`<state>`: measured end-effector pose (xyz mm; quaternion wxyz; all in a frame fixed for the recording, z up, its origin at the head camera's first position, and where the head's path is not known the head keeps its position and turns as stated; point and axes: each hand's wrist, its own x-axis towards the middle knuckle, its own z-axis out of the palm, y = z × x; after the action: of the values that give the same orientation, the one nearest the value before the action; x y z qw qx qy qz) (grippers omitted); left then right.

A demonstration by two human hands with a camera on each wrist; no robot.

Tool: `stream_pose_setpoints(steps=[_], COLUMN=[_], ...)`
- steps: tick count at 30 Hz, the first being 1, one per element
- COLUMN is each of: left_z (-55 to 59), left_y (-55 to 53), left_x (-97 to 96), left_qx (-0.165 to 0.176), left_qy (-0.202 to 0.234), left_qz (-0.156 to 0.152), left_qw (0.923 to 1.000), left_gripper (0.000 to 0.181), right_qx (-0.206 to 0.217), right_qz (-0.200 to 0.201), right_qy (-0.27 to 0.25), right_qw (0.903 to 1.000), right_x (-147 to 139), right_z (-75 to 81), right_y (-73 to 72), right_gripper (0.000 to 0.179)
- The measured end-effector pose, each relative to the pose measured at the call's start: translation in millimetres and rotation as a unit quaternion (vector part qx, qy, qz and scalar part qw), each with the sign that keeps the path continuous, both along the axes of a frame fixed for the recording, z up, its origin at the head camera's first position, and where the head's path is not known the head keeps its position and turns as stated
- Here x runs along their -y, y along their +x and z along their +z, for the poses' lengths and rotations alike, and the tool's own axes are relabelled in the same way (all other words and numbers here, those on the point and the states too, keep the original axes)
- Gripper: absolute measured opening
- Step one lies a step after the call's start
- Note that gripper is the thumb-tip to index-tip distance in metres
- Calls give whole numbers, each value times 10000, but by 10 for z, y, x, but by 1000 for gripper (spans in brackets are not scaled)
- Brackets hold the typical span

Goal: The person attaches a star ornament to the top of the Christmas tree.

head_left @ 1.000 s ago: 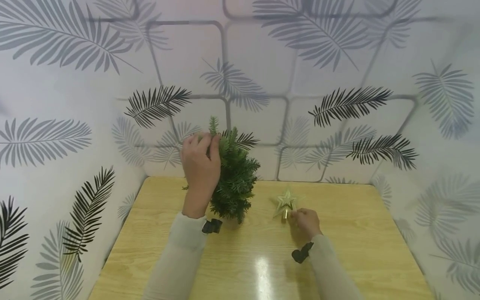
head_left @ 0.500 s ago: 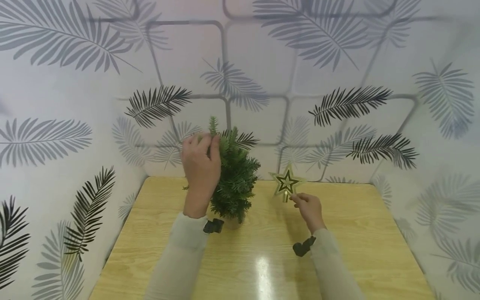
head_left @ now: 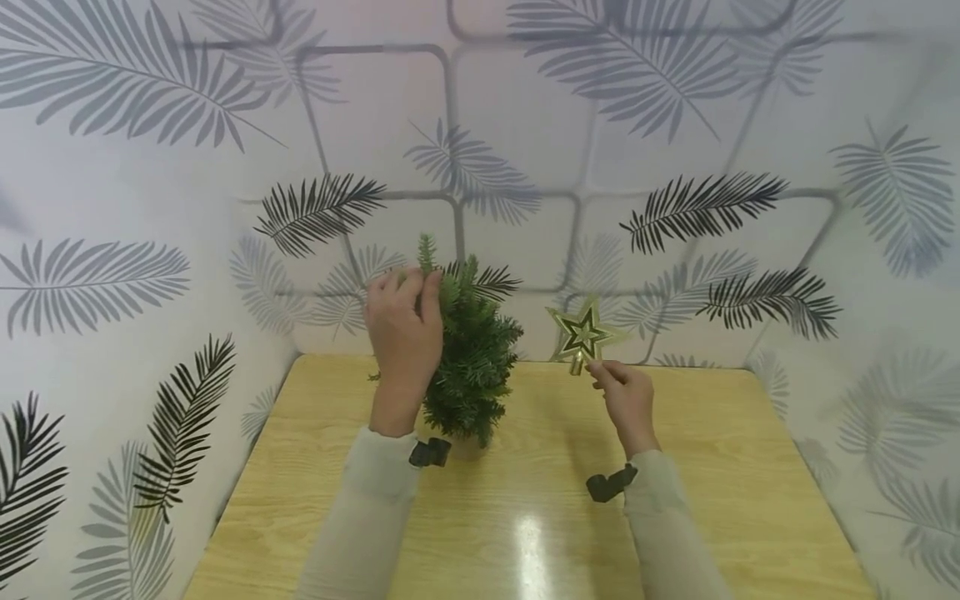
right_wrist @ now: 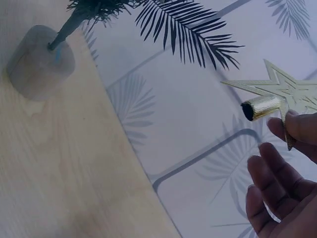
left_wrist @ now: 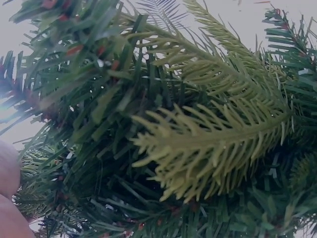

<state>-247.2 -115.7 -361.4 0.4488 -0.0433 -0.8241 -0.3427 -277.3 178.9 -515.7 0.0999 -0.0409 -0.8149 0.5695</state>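
A small artificial Christmas tree point(head_left: 476, 367) stands on the wooden table, left of centre. My left hand point(head_left: 405, 337) grips its upper branches from the left, thumb and fingers bent around the top. In the left wrist view green sprigs point(left_wrist: 218, 144) fill the picture, with a bit of the left hand point(left_wrist: 9, 183) at the edge. To the right, my right hand point(head_left: 628, 402) pinches a gold star tree topper point(head_left: 582, 335) by one lower point, holding it raised above the table. The star's hollow gold tube point(right_wrist: 263, 106) faces the tree side in the right wrist view.
The tree's round base point(right_wrist: 34, 77) rests on the table point(head_left: 712, 467), visible in the right wrist view. Behind the table's far edge rises a wall point(head_left: 517, 100) with a leaf pattern, and similar walls stand at both sides.
My right hand has lifted the star tree topper from low over the table, up and slightly right, and the star's face now shows. The left hand stays on the tree.
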Motion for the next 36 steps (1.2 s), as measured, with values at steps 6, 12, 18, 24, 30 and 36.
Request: stream_pose_setpoints(steps=[6, 12, 18, 24, 30, 36], left_z=[4, 8, 27, 29, 43, 45], left_y=[1, 4, 31, 30, 35, 42], left_x=[-1, -10, 4, 21, 18, 14], left_qx=[107, 337, 454, 460, 565, 541], left_qy=[14, -37, -10, -50, -101, -88], left_qz=[99, 125, 98, 114, 91, 91], left_qw=[9999, 9993, 9989, 9989, 9983, 9985], left_gripper=[42, 43, 43, 43, 43, 44], right_qx=[-486, -1001, -1467, -1770, -2050, -2277], right_qz=[-332, -461, -215, -54, 261, 616], right_qy=[-347, -505, -681, -934, -1186, -1292], right_qw=[9977, 9926, 9866, 9797, 9712, 9631], right_x=[60, 129, 233, 357, 480, 615], right_z=[173, 338, 521, 833, 1157, 1381], right_y=[-8, -24, -65, -101, -135, -232], right_gripper=[35, 31, 32, 27, 27, 27])
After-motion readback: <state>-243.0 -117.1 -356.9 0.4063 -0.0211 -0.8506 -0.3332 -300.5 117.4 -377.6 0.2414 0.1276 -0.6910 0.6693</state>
